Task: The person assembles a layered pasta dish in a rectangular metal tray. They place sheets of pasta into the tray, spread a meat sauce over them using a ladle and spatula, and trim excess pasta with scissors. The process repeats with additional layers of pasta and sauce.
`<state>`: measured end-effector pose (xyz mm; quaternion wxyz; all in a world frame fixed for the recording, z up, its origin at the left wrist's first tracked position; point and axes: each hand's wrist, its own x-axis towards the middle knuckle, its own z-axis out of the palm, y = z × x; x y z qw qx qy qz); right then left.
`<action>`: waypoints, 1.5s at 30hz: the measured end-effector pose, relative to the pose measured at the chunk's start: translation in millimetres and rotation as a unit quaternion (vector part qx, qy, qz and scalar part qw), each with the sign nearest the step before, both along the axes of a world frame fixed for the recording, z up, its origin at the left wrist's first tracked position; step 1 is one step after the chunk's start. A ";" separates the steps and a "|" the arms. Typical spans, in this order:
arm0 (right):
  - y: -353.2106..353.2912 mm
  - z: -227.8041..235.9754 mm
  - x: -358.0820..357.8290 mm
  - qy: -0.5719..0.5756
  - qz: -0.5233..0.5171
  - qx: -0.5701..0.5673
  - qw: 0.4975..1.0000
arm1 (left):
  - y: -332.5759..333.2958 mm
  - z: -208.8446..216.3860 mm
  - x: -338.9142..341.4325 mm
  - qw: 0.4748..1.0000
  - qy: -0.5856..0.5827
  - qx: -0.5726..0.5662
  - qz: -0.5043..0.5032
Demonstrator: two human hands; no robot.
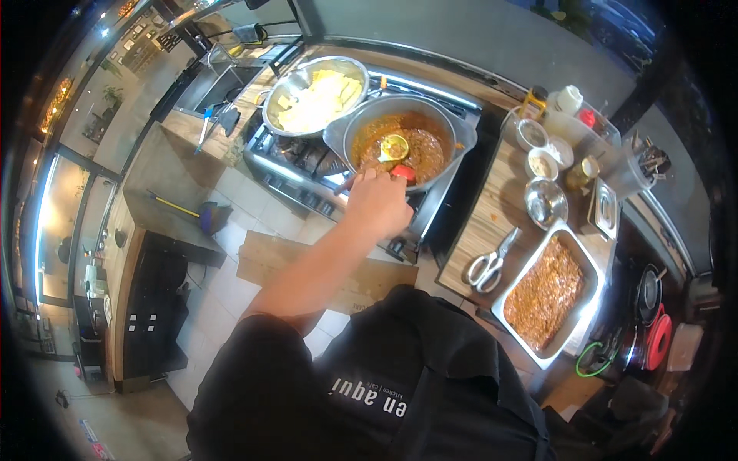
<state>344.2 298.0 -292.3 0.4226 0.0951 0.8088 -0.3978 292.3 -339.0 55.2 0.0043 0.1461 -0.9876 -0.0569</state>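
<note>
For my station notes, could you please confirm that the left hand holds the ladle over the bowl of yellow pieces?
Not quite: the head view shows the left hand holding the ladle over the pot of reddish-brown sauce, not the bowl.

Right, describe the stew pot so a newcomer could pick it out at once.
Find the stove in the upper middle of the view. On its right side, by the left hand, sits a deep grey pot with a ladle inside. Unlike the metal bowl of yellow pieces beside it, it holds reddish-brown stew.
</note>
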 end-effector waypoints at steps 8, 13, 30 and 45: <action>-66.8 42.2 21.8 0.010 0.001 0.041 0.999 | -245.8 -3.2 -52.8 0.982 0.149 -0.003 0.114; -87.4 64.5 56.9 0.002 -0.034 0.067 0.997 | -441.2 -109.4 -93.9 0.978 0.027 0.018 0.205; -117.5 99.3 156.2 -0.035 -0.140 0.099 0.985 | -529.7 -153.0 -134.4 0.991 -0.024 0.022 0.129; -119.0 98.8 190.4 -0.025 -0.173 0.069 0.982 | -579.7 -73.6 -198.7 0.893 0.125 0.395 0.177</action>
